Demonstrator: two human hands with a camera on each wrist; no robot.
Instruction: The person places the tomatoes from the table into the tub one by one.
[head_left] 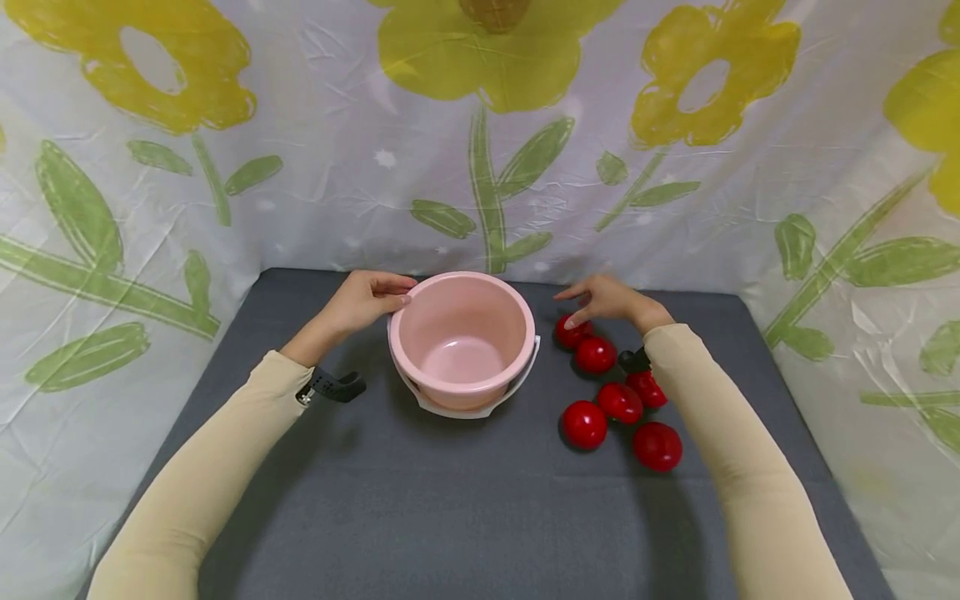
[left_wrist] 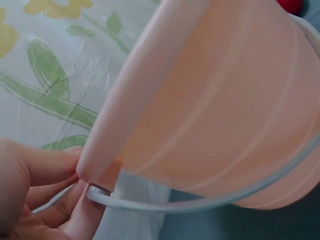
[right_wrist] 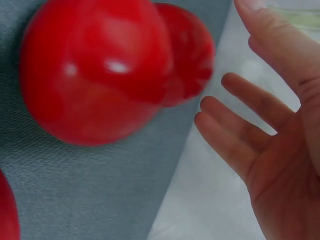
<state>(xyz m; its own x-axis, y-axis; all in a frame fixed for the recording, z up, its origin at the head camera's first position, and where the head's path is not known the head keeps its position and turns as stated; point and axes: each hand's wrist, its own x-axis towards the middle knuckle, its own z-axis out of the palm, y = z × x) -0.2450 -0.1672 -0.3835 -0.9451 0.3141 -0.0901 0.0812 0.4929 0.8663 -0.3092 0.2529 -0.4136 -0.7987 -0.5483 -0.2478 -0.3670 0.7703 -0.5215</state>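
A pink bucket (head_left: 465, 333) stands upright near the back of the table, its bare inner bottom visible. My left hand (head_left: 367, 302) pinches its rim at the left, where the white handle (left_wrist: 200, 204) joins it. The handle hangs down around the bucket's front. To the right lie several shiny red tomatoes (head_left: 596, 355) in a loose group. My right hand (head_left: 607, 297) hovers over the farthest tomato (head_left: 572, 333). In the right wrist view its fingers are spread and gently bent, holding nothing, apart from the tomatoes (right_wrist: 95, 70).
A dark grey cloth (head_left: 480, 517) covers the table. Behind it and at both sides hangs a white curtain (head_left: 322, 167) with yellow flowers, close to the table's back edge. A black strap (head_left: 337, 386) sits on the left wrist.
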